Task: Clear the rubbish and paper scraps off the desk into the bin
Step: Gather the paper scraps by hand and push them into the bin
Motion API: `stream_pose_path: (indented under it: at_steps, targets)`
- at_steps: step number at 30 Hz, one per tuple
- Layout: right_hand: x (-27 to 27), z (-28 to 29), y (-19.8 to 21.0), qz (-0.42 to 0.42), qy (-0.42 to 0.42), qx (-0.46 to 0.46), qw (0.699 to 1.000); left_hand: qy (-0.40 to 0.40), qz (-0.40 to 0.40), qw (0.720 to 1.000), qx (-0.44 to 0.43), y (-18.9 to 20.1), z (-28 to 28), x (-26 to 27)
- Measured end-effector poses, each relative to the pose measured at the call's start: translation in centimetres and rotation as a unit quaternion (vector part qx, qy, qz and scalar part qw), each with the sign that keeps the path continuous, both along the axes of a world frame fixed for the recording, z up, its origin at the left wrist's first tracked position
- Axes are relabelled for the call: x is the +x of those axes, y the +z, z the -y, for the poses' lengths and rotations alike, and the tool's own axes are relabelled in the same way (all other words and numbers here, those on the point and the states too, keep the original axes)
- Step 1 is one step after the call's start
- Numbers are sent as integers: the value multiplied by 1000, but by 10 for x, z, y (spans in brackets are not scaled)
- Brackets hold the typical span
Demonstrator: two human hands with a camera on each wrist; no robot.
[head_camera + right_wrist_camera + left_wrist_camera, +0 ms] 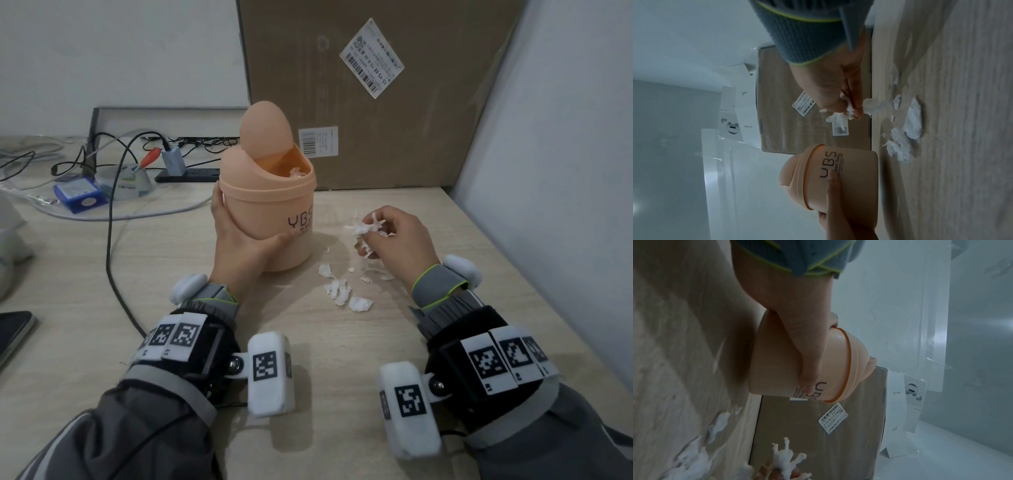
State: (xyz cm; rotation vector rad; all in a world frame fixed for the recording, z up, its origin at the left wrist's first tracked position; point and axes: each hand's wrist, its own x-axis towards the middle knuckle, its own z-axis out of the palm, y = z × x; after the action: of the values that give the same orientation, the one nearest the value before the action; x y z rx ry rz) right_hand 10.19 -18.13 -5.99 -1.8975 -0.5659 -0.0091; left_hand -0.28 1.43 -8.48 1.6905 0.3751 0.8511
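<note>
A small peach-coloured bin [274,205] stands on the desk with its swing lid tipped up and white paper showing inside. My left hand [239,240] grips the bin's side, thumb across the front; the left wrist view shows the same hold on the bin [777,369]. To the bin's right, my right hand [390,236] pinches a bunch of white paper scraps [363,228] just above the desk; these scraps [840,115] also show in the right wrist view. Several loose scraps [342,291] lie on the desk [325,342] below that hand.
A large cardboard box [376,96] stands right behind the bin. Cables [109,240], a power strip [188,174], a blue box [80,197] and a tape dispenser [130,181] crowd the back left. A dark phone [13,332] lies at the left edge. A wall bounds the right.
</note>
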Motion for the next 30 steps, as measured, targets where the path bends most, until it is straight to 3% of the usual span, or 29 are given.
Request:
stream_pose_path:
  at_steps: [6, 11, 17, 24, 27, 30]
  targets:
    - [-3, 1, 4, -69, -4, 144, 987, -23, -15, 1000, 11, 0, 0, 0]
    - [-3, 0, 13, -51, -16, 216, 975, -35, -24, 999, 16, -1, 1, 1]
    - [-5, -11, 46, -35, 57, 288, 955, -57, -33, 997, 31, -3, 2, 4]
    - [-1, -51, 71, 38, 70, 161, 984, -77, -12, 997, 30, -6, 2, 6]
    - [2, -58, 65, 127, 44, 53, 990, -79, -6, 996, 30, -5, 2, 5]
    - [2, -60, 65, 189, 49, -94, 976, -85, -11, 995, 47, -5, 3, 3]
